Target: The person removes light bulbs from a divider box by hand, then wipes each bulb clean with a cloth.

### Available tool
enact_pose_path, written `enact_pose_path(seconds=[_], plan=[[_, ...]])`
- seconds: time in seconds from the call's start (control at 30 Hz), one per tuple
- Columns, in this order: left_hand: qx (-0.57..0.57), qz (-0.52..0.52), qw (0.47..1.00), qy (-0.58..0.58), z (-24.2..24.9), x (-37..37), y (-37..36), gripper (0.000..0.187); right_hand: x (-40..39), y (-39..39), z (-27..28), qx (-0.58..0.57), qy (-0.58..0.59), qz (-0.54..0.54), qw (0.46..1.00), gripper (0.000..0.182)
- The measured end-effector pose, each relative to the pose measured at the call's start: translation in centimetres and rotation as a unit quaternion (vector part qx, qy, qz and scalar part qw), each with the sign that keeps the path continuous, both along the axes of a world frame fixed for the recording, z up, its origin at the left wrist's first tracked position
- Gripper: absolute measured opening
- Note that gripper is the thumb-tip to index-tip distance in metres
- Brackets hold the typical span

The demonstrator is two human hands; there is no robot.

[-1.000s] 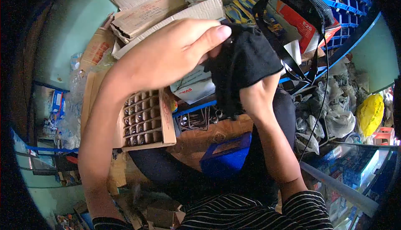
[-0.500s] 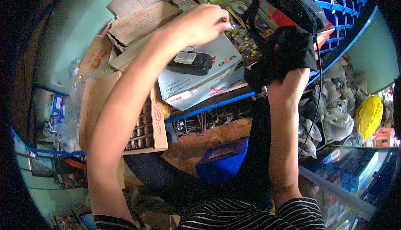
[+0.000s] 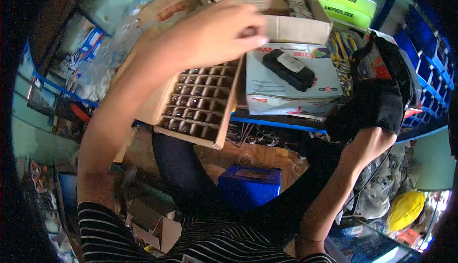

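Note:
My left hand, smeared by motion, is raised over the back of a divided cardboard box. Its fingers are curled in; whatever they may hold does not show. Small glass-like pieces fill many of the box's cells. At the right, my right hand grips a black cloth bag, which hides its fingertips. Between the hands a black labelled object lies on a white-blue printed carton.
Green lampholder boxes and an open brown carton stand behind. Blue racks rise at the right, above plastic bags and a yellow bag. A blue bin sits on the floor between my legs.
The view has turned left, bringing more of the divided box into sight. My left hand has moved from beside the small packets toward the divided box. My right hand stays on the black bag.

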State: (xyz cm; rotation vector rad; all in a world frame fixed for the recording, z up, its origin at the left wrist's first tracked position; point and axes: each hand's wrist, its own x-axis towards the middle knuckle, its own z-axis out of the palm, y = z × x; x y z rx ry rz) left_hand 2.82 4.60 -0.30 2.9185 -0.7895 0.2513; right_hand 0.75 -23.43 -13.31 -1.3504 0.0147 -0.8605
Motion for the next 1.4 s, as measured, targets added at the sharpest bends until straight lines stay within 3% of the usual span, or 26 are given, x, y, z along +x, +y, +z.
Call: enact_pose_path(seconds=[0.13,0.3,0.4,0.43,0.53,0.63,0.73,0.83,0.93,0.97,1.0,1.07,1.13,1.17,1.23,1.33,1.4], plan=[[-0.008,0.037,0.998,0.044,-1.9,-2.3,7.8,0.017,0.5,1.2,-0.6,0.090,0.046,0.027,0.995,0.025],[-0.020,0.073,0.997,0.034,-5.2,-0.2,11.4,0.019,0.4,4.1,0.0,0.247,0.003,0.196,0.949,0.033],[-0.018,0.088,0.995,0.030,-6.8,1.5,12.1,0.020,0.7,4.1,-1.1,0.282,-0.016,0.303,0.910,0.031],[-0.016,0.097,0.994,0.038,-7.1,1.8,12.3,0.020,0.9,4.2,-1.8,0.240,-0.036,0.318,0.916,0.031],[-0.025,0.106,0.992,0.068,-7.5,2.4,13.1,0.019,0.4,4.9,-2.0,0.249,-0.018,0.325,0.912,0.031],[-0.052,0.074,0.996,0.015,-7.8,2.1,13.2,0.019,0.4,5.8,-1.4,0.264,-0.012,0.294,0.918,0.031],[-0.029,0.082,0.996,0.015,-7.7,1.5,13.2,0.018,-0.3,6.0,-0.6,0.272,-0.010,0.330,0.904,0.031],[-0.052,0.134,0.988,0.059,-7.8,1.9,12.9,0.018,-0.6,6.9,0.0,0.261,0.027,0.239,0.935,0.026],[-0.034,0.134,0.986,0.088,-6.8,1.8,12.4,0.017,-0.5,6.4,-0.6,0.249,0.009,0.277,0.928,0.020],[-0.035,0.134,0.987,0.084,-6.0,1.5,12.2,0.017,-0.2,5.9,-1.0,0.050,-0.025,0.203,0.978,0.017],[-0.035,0.132,0.987,0.080,-5.2,1.2,12.1,0.017,0.2,5.6,-1.2,-0.151,-0.057,0.117,0.980,0.015],[-0.054,0.104,0.992,0.038,-3.8,0.8,12.1,0.017,0.3,5.3,-1.8,-0.343,-0.080,0.035,0.935,0.012],[-0.152,0.065,0.986,0.017,-1.7,-0.3,10.3,0.018,-0.3,5.7,-0.9,-0.346,-0.081,0.055,0.933,0.011],[-0.229,0.052,0.971,0.036,-0.2,-2.1,8.0,0.018,-0.9,6.1,-0.5,-0.234,-0.052,0.148,0.960,0.017],[-0.268,0.017,0.963,0.013,0.8,-4.8,3.8,0.018,-1.7,6.8,-0.5,-0.179,-0.033,0.225,0.957,0.028],[-0.397,-0.012,0.918,-0.015,-2.7,-6.5,-1.8,0.014,-2.5,8.4,0.6,-0.142,-0.009,0.299,0.944,0.030],[-0.437,0.024,0.897,-0.059,-4.4,-6.8,-4.7,0.014,-2.6,9.3,1.3,-0.120,-0.032,0.307,0.943,0.029]])
